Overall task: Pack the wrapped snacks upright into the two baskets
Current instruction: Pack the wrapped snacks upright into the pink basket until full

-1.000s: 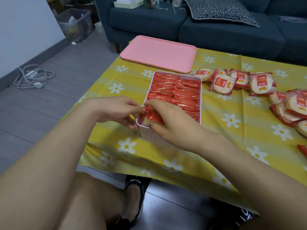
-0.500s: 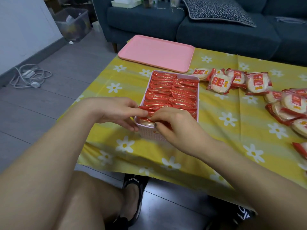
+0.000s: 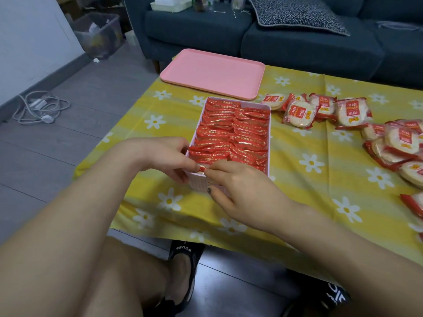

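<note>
Head view: both hands, left hand [image 3: 164, 156] and right hand [image 3: 238, 181], pinch one snack [image 3: 202, 167] into the nearly full basket [image 3: 269, 143]; loose rice crackers [image 3: 299, 112] remain; second basket unseen.

1 basket [image 3: 269, 143], 1 tray [image 3: 212, 72], 2 hands.

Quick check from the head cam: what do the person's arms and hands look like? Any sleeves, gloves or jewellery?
Both forearms are bare with no sleeves in view. The left hand and right hand wear no gloves, rings or watch. The right thumbnail looks dark, perhaps polish.
</note>
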Tool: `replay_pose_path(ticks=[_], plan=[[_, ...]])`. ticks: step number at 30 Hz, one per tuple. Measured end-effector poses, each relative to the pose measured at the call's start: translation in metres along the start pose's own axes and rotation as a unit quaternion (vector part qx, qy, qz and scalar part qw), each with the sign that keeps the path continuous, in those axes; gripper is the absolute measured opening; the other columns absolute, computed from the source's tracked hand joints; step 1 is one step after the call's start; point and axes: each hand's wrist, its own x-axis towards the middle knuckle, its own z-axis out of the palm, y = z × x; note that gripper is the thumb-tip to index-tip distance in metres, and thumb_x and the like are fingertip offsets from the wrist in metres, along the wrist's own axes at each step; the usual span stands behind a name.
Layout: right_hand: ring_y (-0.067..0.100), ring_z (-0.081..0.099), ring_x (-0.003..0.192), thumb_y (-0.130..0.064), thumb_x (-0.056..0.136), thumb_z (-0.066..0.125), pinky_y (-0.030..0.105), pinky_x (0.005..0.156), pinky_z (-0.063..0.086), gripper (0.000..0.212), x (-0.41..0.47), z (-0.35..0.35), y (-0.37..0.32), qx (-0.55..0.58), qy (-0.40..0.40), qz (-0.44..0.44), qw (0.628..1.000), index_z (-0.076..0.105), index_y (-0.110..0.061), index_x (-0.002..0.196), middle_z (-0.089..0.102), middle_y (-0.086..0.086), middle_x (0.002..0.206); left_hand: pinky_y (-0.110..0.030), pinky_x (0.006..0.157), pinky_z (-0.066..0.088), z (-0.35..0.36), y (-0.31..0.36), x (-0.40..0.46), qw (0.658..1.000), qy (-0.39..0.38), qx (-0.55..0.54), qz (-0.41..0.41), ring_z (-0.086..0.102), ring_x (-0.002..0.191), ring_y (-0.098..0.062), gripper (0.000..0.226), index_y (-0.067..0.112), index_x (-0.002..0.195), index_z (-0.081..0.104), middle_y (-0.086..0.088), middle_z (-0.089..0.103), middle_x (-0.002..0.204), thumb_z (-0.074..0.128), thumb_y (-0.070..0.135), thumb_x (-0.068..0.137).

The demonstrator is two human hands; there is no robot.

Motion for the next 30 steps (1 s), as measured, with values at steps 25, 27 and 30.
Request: replay_pose_path(ticks=[25, 27, 30], plan=[[0.02, 0.015, 0.153, -0.069, 0.091, 0.002, 0.039, 0.125, 0.012, 0.09, 0.006, 0.017, 0.01, -0.083, -0.04, 0.115, 0.989, 0.021, -0.012, 0.158, 0.017, 0.008, 0.166, -0.039, 0.063, 0.059, 0.011, -0.002, 0.025, 0.96, 0.194, 0.203, 0.008, 0.066, 0.066, -0.026, 0.024, 0.013, 0.094, 0.049, -0.009, 0.066, 0.093, 0.044, 0.033, 0.106], [0.021, 0.016, 0.153, -0.067, 0.095, 0.009, 0.038, 0.125, 0.011, 0.085, 0.005, 0.017, 0.011, -0.077, -0.009, 0.129, 0.989, 0.021, -0.013, 0.158, 0.017, 0.009, 0.166, -0.036, 0.057, 0.058, 0.01, -0.003, 0.027, 0.96, 0.203, 0.194, 0.003, 0.065, 0.06, -0.023, 0.03, 0.016, 0.083, 0.048, -0.005, 0.063, 0.082, 0.045, 0.035, 0.106], [0.021, 0.01, 0.154, -0.067, 0.094, 0.007, 0.037, 0.125, 0.006, 0.085, 0.009, 0.012, 0.016, -0.07, 0.016, 0.179, 0.981, 0.017, -0.012, 0.159, 0.013, 0.009, 0.167, -0.034, 0.06, 0.048, 0.011, -0.001, 0.031, 0.945, 0.242, 0.22, -0.008, 0.069, 0.071, -0.028, 0.043, 0.014, 0.08, 0.05, -0.009, 0.067, 0.085, 0.035, 0.045, 0.106]])
